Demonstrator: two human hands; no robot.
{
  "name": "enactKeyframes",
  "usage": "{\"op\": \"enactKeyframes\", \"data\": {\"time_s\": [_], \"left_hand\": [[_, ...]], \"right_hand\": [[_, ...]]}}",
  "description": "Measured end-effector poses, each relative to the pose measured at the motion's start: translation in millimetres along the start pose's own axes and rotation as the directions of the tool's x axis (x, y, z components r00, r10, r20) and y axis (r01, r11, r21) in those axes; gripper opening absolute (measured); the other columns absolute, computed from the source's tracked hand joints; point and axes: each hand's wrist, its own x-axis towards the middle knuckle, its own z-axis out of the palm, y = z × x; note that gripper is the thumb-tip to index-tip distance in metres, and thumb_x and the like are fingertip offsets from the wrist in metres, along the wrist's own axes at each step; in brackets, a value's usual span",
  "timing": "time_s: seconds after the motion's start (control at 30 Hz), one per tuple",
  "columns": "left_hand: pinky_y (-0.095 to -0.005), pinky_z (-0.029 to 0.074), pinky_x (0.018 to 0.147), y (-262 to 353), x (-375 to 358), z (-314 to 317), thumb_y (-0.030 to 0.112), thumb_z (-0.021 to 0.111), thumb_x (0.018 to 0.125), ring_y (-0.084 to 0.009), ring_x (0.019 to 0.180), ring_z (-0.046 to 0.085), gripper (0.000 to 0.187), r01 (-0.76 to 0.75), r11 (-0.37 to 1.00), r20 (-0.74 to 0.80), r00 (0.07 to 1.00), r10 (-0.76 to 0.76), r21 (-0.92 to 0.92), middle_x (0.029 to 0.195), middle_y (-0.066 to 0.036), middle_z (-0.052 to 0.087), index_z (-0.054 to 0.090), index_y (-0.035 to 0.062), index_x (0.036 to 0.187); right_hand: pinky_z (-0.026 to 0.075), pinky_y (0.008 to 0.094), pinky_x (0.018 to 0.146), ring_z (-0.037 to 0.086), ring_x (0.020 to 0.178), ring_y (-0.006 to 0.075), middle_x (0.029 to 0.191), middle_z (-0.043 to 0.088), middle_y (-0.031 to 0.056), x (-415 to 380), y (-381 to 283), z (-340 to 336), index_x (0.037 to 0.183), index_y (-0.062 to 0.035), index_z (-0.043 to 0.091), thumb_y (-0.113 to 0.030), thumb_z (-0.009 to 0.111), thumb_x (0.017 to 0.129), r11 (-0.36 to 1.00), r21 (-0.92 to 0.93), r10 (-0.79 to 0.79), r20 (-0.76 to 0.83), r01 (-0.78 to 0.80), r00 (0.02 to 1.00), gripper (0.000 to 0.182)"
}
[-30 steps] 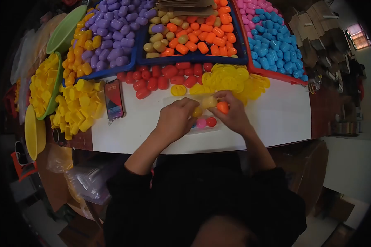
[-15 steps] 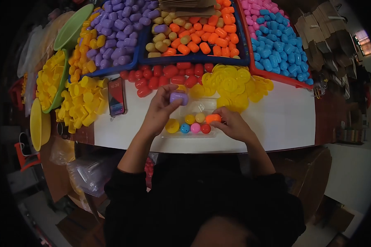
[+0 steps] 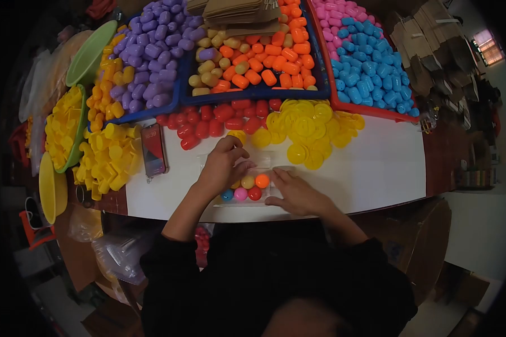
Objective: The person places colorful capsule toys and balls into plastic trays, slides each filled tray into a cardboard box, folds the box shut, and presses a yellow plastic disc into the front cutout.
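Observation:
A clear plastic tray (image 3: 230,203) lies on the white table top, with small capsules in two rows. An orange capsule (image 3: 262,180) and a tan capsule (image 3: 248,182) are in the upper row. Below them sit a blue capsule (image 3: 227,194), a pink capsule (image 3: 240,194) and a red capsule (image 3: 254,193). My left hand (image 3: 224,167) is over the tray's upper left, fingers curled; whatever is under them is hidden. At the tray's right side rests my right hand (image 3: 298,194), its fingers stretched and thumb apart, holding nothing visible.
Yellow discs (image 3: 306,126) and red capsules (image 3: 225,115) lie beyond the tray. Behind stand a blue bin (image 3: 258,96) of orange and tan capsules and a red bin (image 3: 371,114) of blue and pink ones. A phone (image 3: 154,150) and yellow cups (image 3: 109,157) are at left.
My left hand has lowered the purple capsule toward the tray, where it is now out of sight. My right hand has let go of the orange capsule, which sits in the tray.

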Motion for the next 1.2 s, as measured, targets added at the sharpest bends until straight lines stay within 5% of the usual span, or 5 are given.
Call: {"op": "enactKeyframes", "data": {"time_s": [0.33, 0.4, 0.7, 1.0, 1.2], "left_hand": [[-0.0308, 0.047, 0.072, 53, -1, -45, 0.004, 0.071, 0.072, -0.0248, 0.088, 0.058, 0.016, -0.161, 0.981, -0.279, 0.952, 0.125, -0.109, 0.095, -0.01, 0.057, 0.063, 0.0036, 0.086], [-0.0316, 0.048, 0.074, 56, 3, -45, 0.005, 0.071, 0.072, -0.0256, 0.091, 0.058, 0.021, -0.215, 0.975, -0.216, 0.956, 0.197, -0.062, 0.096, -0.011, 0.056, 0.064, 0.0052, 0.092], [-0.0302, 0.045, 0.083, 44, 62, -78, 0.003, 0.07, 0.071, -0.013, 0.092, 0.052, 0.075, -0.088, 0.598, -0.401, 0.817, -0.415, -0.797, 0.106, -0.007, 0.054, 0.028, -0.0006, 0.134], [-0.0459, 0.051, 0.06, 125, 42, 73, 0.008, 0.056, 0.077, -0.0418, 0.079, 0.06, 0.076, -0.019, 0.97, 0.114, 0.993, -0.008, 0.242, 0.121, -0.025, 0.047, 0.015, 0.0036, 0.141], [-0.0446, 0.043, 0.09, 98, 15, 86, 0.021, 0.072, 0.073, -0.0377, 0.11, 0.048, 0.087, -0.367, 0.903, -0.021, 0.928, 0.372, -0.222, 0.129, -0.019, 0.04, 0.02, 0.0074, 0.141]], "right_hand": [[0.038, 0.04, 0.098, 0.038, 0.123, 0.0357, 0.132, 0.037, 0.0287, 292, 7, -238, 0.115, 0.0073, 0.051, -0.064, 0.063, 0.067, 0.909, -0.272, -0.211, -0.953, -0.315, 0.216, 0.087], [0.044, 0.0399, 0.092, 0.046, 0.117, 0.0355, 0.124, 0.047, 0.027, 312, 5, -258, 0.111, 0.006, 0.055, -0.062, 0.067, 0.064, 0.938, -0.102, 0.185, -0.66, -0.33, 0.728, 0.084], [0.05, 0.0356, 0.079, 0.063, 0.093, 0.0289, 0.103, 0.062, 0.0231, 77, 9, -202, 0.121, 0.0022, 0.047, -0.031, 0.07, 0.07, 0.997, 0.068, 0.081, -0.746, -0.046, 0.661, 0.065], [0.042, 0.0344, 0.091, 0.052, 0.108, 0.0198, 0.118, 0.054, 0.0141, -127, 57, -89, 0.127, 0.0064, 0.04, -0.036, 0.061, 0.082, 0.442, 0.794, 0.363, -0.585, 0.418, 0.725, 0.065], [0.04, 0.0325, 0.093, 0.051, 0.111, 0.0244, 0.121, 0.05, 0.0179, -134, 71, -74, 0.128, 0.0104, 0.035, -0.011, 0.064, 0.079, 0.853, 0.458, 0.332, -0.846, 0.251, 0.418, 0.06]]}}
